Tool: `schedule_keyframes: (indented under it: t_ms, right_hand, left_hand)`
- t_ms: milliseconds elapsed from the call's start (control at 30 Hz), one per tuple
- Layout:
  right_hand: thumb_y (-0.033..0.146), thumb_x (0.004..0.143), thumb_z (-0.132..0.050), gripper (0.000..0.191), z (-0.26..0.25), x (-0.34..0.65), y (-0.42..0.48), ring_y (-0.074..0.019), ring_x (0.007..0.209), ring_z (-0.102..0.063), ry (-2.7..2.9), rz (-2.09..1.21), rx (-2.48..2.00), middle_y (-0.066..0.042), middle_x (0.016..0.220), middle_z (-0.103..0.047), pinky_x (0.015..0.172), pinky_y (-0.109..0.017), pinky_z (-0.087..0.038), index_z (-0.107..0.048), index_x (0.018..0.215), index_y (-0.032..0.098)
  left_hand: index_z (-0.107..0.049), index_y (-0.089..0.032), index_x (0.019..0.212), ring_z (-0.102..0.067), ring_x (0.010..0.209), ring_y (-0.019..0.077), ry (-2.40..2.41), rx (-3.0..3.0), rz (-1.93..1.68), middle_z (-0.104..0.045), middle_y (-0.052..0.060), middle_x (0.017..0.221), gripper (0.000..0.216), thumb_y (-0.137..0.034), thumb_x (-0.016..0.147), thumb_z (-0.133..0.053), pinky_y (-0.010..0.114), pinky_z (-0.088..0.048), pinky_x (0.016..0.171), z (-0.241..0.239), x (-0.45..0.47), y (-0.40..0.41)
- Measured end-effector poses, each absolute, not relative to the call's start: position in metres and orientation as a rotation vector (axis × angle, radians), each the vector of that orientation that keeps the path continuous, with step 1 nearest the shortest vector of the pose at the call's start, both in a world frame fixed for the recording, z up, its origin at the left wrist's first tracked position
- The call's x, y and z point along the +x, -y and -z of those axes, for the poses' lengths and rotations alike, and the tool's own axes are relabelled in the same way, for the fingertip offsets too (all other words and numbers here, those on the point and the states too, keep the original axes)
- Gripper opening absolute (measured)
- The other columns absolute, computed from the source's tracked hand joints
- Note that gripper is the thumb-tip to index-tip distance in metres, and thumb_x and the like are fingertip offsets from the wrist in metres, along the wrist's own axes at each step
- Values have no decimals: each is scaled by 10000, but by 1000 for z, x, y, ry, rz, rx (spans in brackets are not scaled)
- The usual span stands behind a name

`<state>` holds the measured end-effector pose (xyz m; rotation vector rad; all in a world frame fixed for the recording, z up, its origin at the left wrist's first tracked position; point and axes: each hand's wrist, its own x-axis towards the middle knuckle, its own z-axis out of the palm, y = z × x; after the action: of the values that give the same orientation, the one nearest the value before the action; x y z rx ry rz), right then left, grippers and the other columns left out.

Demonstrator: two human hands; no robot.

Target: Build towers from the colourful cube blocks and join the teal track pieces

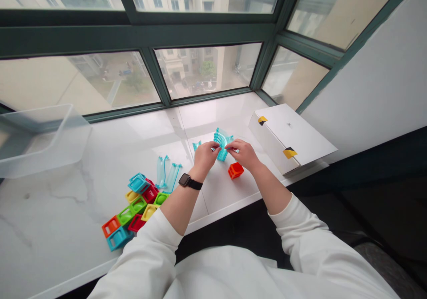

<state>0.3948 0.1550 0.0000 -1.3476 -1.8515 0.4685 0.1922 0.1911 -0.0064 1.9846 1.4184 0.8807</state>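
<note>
Blue track piece (222, 150) | left hand (205, 155), right hand (244, 153) clamped on it | clear plastic bin (43, 141) | white box (290, 139)

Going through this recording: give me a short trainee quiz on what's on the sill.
1. True or false: the black watch is on the wrist of the left hand.
2. Of these, which lies nearest the right hand? A) the orange cube block, B) the clear plastic bin, C) the pile of colored blocks.
3. What shape is the translucent turquoise piece between the hands: curved or straight?

Key: 1. True. 2. A. 3. Curved.
</note>
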Motion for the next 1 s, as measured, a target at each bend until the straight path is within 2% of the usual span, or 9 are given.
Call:
schedule_keyframes:
  t_ms: [433,567,733,1000]
  right_hand:
    - [146,919,-736,211,1,397,-154,-169,832,-691,1865,-489,-1359,-24,962,-725,820,-300,-563,-850,1045,271]
    - [185,917,-740,256,2,398,-154,-172,823,-677,1855,-482,-1371,-27,960,-677,820,-319,-585,-837,1134,282]
    - [195,898,-731,374,7,399,-155,-188,898,-698,1814,-492,-1375,-41,1052,-659,848,-345,-627,-784,1259,277]
    - [157,894,-707,374,11,399,-155,-193,914,-718,1822,-525,-1377,-39,1040,-668,916,-379,-637,-777,1242,275]
  left_hand:
    - [-813,-266,1063,-746,943,202,-1473,1975,-772,-831,22,1072,149,-318,968,-711,312,-548,910,4,192,-191]
    - [-818,-265,1051,-750,937,207,-1465,1980,-785,-833,20,1059,144,-318,965,-715,316,-553,894,4,192,-191]
    - [-819,-255,1074,-759,971,218,-1453,1973,-776,-835,32,1097,158,-292,950,-729,329,-560,922,4,193,-192]
    - [-818,-256,1064,-759,978,221,-1453,1988,-764,-835,33,1079,149,-291,956,-721,330,-563,923,4,192,-191]
